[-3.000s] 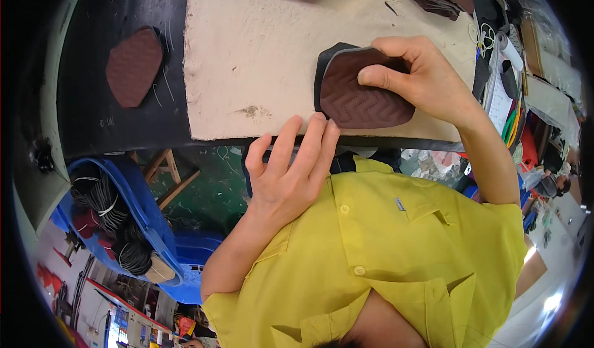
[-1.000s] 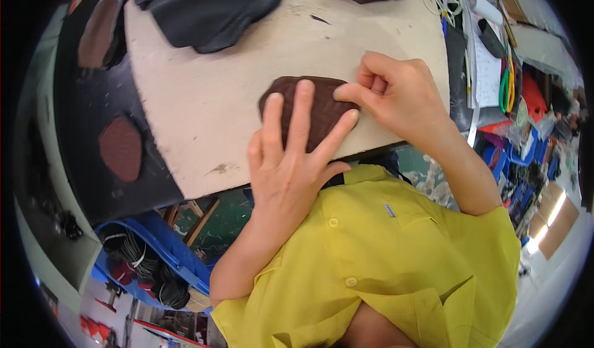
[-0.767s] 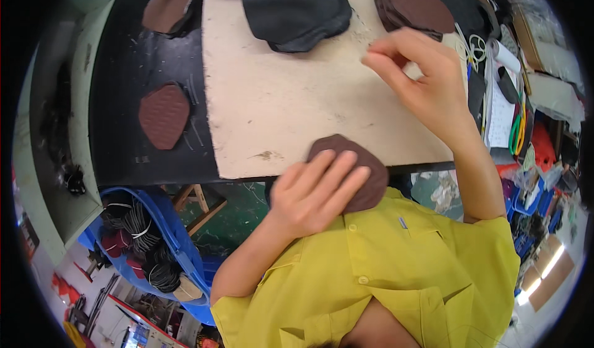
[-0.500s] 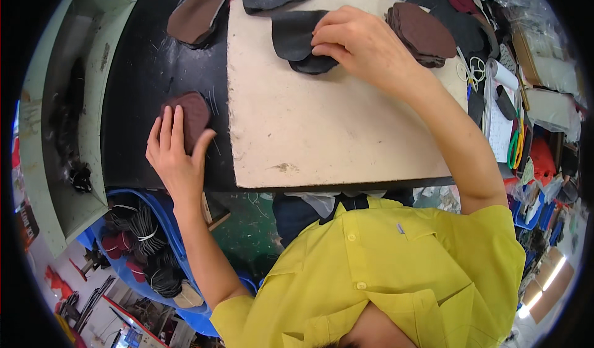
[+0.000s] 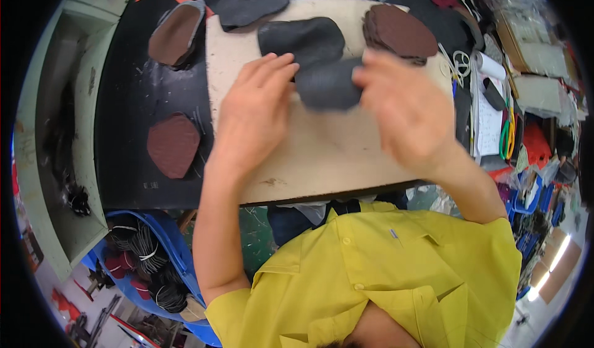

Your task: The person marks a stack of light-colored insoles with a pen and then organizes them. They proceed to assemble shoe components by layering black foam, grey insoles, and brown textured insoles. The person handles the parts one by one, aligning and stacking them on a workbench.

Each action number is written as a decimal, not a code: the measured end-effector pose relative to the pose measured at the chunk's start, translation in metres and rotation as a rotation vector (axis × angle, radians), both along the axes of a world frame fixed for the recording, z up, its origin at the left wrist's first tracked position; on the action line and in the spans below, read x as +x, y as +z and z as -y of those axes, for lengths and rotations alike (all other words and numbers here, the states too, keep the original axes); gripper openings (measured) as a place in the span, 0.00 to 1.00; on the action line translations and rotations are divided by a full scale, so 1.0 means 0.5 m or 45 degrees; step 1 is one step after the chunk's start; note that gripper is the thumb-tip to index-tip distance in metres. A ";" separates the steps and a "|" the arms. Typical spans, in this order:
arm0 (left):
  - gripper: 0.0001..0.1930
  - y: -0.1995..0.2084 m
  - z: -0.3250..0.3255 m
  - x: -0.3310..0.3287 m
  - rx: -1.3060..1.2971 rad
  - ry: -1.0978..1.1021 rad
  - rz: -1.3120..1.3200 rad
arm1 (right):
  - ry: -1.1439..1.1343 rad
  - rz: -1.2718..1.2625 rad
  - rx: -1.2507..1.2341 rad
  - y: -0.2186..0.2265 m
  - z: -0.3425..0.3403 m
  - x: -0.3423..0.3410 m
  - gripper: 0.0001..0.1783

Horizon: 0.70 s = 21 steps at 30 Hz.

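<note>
Head view: both hands over a pale board [image 5: 322, 156] on a black bench top [image 5: 130, 119]; right hand [image 5: 411, 116] blurred, its fingers curled onto the right edge of a dark grey sole piece [image 5: 328, 85], which lies flat on the board's upper middle; hold looks like a light pinch between thumb and fingers, though blur hides how firmly it closes; left hand [image 5: 253, 116] spread open and flat, fingertips resting on or just at the piece's left edge, holding nothing.

Step in hand, as I judge it: placing and squaring one dark sole piece on the board, drawn from the stock just above it; the next move seems to call for pressing it flat with the left palm while the right lets go, edges kept clear of the piece behind.

Count, working outward:
- dark grey sole pieces: one under the hands; a second [image 5: 300, 38] touching it just behind; a third [image 5: 250, 6] further up left, half off the board; more dark shapes at the top edge, too cut off to count;
- brown pieces: one small stack [image 5: 399, 32] at the board's upper right, number of layers not readable; one single brown patterned piece [image 5: 173, 145] lying alone on the black top, well left of the board; one brown piece with a grey rim [image 5: 176, 32] at upper left;
- scissors [image 5: 507, 134] with green and yellow handles at the right, among papers;
- blue bin [image 5: 145, 261] of dark cord bundles below the bench, left.
</note>
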<state>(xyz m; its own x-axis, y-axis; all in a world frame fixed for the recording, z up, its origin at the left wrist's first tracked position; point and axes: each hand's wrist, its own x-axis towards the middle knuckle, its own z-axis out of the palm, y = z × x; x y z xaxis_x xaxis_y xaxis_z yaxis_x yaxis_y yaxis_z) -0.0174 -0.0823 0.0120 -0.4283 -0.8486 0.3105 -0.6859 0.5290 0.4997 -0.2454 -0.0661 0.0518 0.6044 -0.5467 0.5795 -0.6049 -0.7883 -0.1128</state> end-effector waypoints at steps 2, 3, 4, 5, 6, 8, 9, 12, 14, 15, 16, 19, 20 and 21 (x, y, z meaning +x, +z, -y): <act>0.13 0.004 -0.020 -0.008 -0.019 0.224 -0.235 | 0.024 -0.227 0.186 -0.011 -0.087 -0.017 0.09; 0.13 0.012 -0.043 -0.023 -0.139 0.249 -0.243 | 0.026 -0.274 0.292 -0.032 -0.120 -0.023 0.10; 0.13 0.013 -0.073 -0.041 -0.250 0.276 -0.256 | 0.011 -0.301 0.313 -0.046 -0.142 -0.027 0.10; 0.14 0.011 -0.108 -0.062 -0.201 0.084 -0.273 | 0.014 -0.318 0.330 -0.054 -0.157 -0.030 0.11; 0.15 0.005 -0.145 -0.083 -0.156 -0.098 -0.289 | 0.026 -0.335 0.341 -0.055 -0.165 -0.032 0.11; 0.29 -0.002 -0.189 -0.114 0.113 -0.218 -0.094 | 0.069 -0.271 0.651 -0.036 -0.147 -0.054 0.09; 0.32 -0.005 -0.200 -0.116 0.127 -0.230 0.029 | 0.135 -0.279 0.928 -0.002 -0.124 -0.077 0.08; 0.41 -0.013 -0.219 -0.119 0.122 -0.240 0.287 | -0.240 0.156 0.907 0.041 -0.021 -0.121 0.07; 0.45 -0.008 -0.222 -0.126 0.078 -0.228 0.312 | -0.439 -0.005 0.082 0.017 0.091 -0.167 0.07; 0.44 -0.008 -0.219 -0.132 0.070 -0.213 0.308 | -0.565 -0.054 0.300 0.018 0.111 -0.168 0.10; 0.43 -0.011 -0.220 -0.134 0.079 -0.204 0.297 | -0.672 -0.099 0.526 0.023 0.129 -0.160 0.15; 0.42 -0.021 -0.224 -0.136 0.113 -0.182 0.282 | -0.758 -0.193 0.560 0.019 0.140 -0.156 0.19; 0.41 -0.022 -0.225 -0.136 0.127 -0.179 0.290 | -0.745 -0.214 0.469 0.013 0.139 -0.155 0.19; 0.41 -0.023 -0.227 -0.136 0.140 -0.177 0.298 | -0.781 -0.167 0.415 0.017 0.136 -0.150 0.18</act>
